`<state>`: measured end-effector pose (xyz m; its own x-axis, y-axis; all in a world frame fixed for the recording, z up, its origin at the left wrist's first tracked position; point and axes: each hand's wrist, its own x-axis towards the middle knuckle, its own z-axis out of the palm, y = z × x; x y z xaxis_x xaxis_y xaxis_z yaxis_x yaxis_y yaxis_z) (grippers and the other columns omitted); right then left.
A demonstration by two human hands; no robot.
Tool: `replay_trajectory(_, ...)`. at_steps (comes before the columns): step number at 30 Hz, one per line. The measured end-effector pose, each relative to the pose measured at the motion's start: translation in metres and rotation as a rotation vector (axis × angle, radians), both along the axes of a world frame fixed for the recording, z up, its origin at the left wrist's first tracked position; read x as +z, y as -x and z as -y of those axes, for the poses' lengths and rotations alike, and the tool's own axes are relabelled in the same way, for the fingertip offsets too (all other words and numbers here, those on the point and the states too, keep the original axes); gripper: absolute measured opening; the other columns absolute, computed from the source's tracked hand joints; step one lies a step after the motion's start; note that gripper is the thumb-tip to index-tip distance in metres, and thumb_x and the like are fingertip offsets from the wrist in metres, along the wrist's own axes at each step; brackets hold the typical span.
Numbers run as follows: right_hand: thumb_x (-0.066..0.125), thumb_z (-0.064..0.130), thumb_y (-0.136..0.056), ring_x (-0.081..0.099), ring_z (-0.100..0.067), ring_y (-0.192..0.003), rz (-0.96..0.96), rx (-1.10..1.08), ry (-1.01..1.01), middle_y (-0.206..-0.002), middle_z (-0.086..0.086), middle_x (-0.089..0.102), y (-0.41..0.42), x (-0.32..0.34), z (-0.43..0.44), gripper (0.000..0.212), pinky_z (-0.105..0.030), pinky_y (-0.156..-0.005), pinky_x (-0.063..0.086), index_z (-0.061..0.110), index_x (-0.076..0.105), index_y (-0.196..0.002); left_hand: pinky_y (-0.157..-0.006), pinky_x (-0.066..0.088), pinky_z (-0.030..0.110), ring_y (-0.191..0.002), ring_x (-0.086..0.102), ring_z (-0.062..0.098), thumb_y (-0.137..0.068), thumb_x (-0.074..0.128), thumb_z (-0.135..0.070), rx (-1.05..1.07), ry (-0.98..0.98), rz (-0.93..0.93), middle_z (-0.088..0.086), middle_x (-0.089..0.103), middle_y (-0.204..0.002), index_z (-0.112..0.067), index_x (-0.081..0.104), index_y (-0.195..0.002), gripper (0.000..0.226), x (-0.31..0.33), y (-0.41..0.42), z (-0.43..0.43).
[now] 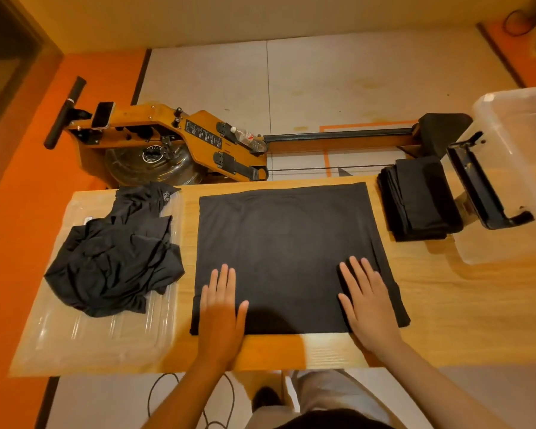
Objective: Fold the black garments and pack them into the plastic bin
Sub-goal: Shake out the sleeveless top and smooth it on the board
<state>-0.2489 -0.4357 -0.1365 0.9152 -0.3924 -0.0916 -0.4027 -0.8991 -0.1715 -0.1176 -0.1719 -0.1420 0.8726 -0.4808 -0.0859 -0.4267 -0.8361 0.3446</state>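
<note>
A black garment (285,243) lies spread flat in the middle of the wooden table (446,305). My left hand (222,308) rests flat on its near left corner, fingers straight. Flat as well, my right hand (369,300) presses on its near right side. A crumpled heap of black garments (115,255) lies at the left on a clear plastic lid (75,332). A stack of folded black garments (421,199) sits at the far right of the table. The clear plastic bin (520,168) stands at the right edge, tilted toward the table.
A wooden rowing machine (174,140) with a phone (102,114) and a plastic bottle (248,137) on it stands behind the table. Its black foot bracket (483,187) lies beside the bin. Cables trail on the floor below the table's near edge.
</note>
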Motion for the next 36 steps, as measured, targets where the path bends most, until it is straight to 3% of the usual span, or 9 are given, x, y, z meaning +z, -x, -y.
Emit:
replay_trajectory(8, 0.013, 0.066, -0.095, 0.0, -0.021, -0.148, -0.122, -0.036, -0.015, -0.159, -0.005, 0.018, 0.07, -0.01, -0.019, 0.072, -0.039, -0.118, -0.003, 0.021, 0.02, -0.152, -0.118, 0.001, 0.034, -0.149, 0.002, 0.017, -0.095, 0.014, -0.065, -0.137, -0.229, -0.003, 0.009, 0.023, -0.158, -0.014, 0.02, -0.151, 0.076, -0.007, 0.037, -0.068)
replay_trajectory(14, 0.02, 0.081, -0.082, 0.011, -0.026, -0.147, -0.134, 0.019, -0.015, -0.158, -0.006, 0.02, 0.101, -0.005, -0.037, 0.091, -0.04, -0.117, 0.002, 0.026, 0.01, -0.154, -0.118, 0.003, 0.036, -0.149, 0.003, 0.019, -0.085, 0.055, -0.063, -0.248, -0.234, 0.015, 0.004, 0.011, -0.161, -0.018, 0.015, -0.154, 0.092, -0.005, 0.059, -0.1)
replay_trajectory(17, 0.044, 0.053, -0.093, 0.011, -0.025, -0.146, -0.085, 0.067, 0.033, -0.155, -0.009, 0.029, 0.117, -0.007, -0.04, 0.073, -0.038, -0.117, 0.004, 0.025, 0.014, -0.153, -0.118, 0.005, 0.033, -0.146, 0.017, 0.021, -0.068, 0.083, -0.007, -0.259, -0.221, 0.057, 0.006, 0.024, -0.157, -0.016, 0.023, -0.151, 0.102, -0.007, 0.064, -0.11)
replay_trajectory(19, 0.078, 0.003, -0.068, 0.022, -0.025, -0.142, -0.038, 0.038, 0.025, -0.15, -0.011, 0.039, 0.122, -0.008, -0.044, 0.094, -0.039, -0.115, 0.015, 0.022, 0.032, -0.148, -0.117, 0.005, 0.032, -0.143, 0.023, 0.022, -0.052, 0.081, 0.014, -0.261, -0.233, 0.079, 0.008, 0.032, -0.154, -0.015, 0.029, -0.149, 0.113, -0.006, 0.066, -0.114)
replay_trajectory(21, 0.079, -0.013, -0.055, 0.033, -0.026, -0.139, -0.02, -0.006, 0.004, -0.146, -0.009, 0.046, 0.124, -0.002, -0.048, 0.103, -0.04, -0.11, 0.029, 0.022, 0.04, -0.143, -0.118, 0.006, 0.033, -0.141, 0.03, 0.023, -0.046, 0.077, 0.022, -0.267, -0.205, 0.084, 0.008, 0.036, -0.152, -0.015, 0.035, -0.146, 0.115, -0.003, 0.069, -0.119)
replay_trajectory(27, 0.058, 0.0, -0.089, 0.046, -0.022, -0.132, 0.113, -0.071, -0.253, -0.14, 0.0, 0.053, 0.132, 0.023, -0.046, 0.051, -0.037, -0.108, 0.035, 0.024, 0.055, -0.134, -0.117, 0.015, 0.025, -0.139, 0.037, 0.017, -0.085, 0.053, 0.014, -0.183, 0.015, 0.025, -0.004, 0.041, -0.147, -0.02, 0.051, -0.138, 0.063, 0.028, 0.06, -0.137)
replay_trajectory(30, 0.056, 0.004, -0.091, 0.052, -0.027, -0.124, 0.211, -0.108, -0.275, -0.124, -0.002, 0.064, 0.116, 0.059, -0.041, 0.04, -0.038, -0.102, 0.04, 0.025, 0.061, -0.125, -0.095, 0.044, 0.03, -0.113, 0.057, 0.019, -0.095, 0.05, -0.004, -0.09, 0.143, 0.055, -0.001, 0.064, -0.121, -0.021, 0.061, -0.123, 0.035, 0.064, 0.038, -0.138)
replay_trajectory(32, 0.054, 0.007, -0.093, 0.05, -0.03, -0.123, 0.294, -0.154, -0.296, -0.118, -0.001, 0.066, 0.097, 0.093, -0.039, 0.034, -0.045, -0.1, 0.043, 0.023, 0.064, -0.121, -0.072, 0.045, 0.027, -0.092, 0.06, 0.017, -0.097, 0.049, -0.007, -0.044, 0.237, 0.087, -0.003, 0.064, -0.099, -0.018, 0.063, -0.114, 0.025, 0.095, 0.016, -0.132)
replay_trajectory(36, 0.052, 0.011, -0.095, 0.061, -0.015, -0.092, 0.49, -0.129, -0.39, -0.1, 0.0, 0.069, 0.054, 0.167, -0.035, 0.026, -0.033, -0.074, 0.052, 0.019, 0.066, -0.116, -0.076, 0.043, 0.024, -0.09, 0.057, 0.01, -0.096, 0.054, -0.01, 0.114, 0.464, 0.175, -0.003, 0.065, -0.099, -0.013, 0.068, -0.105, 0.016, 0.166, -0.039, -0.109)
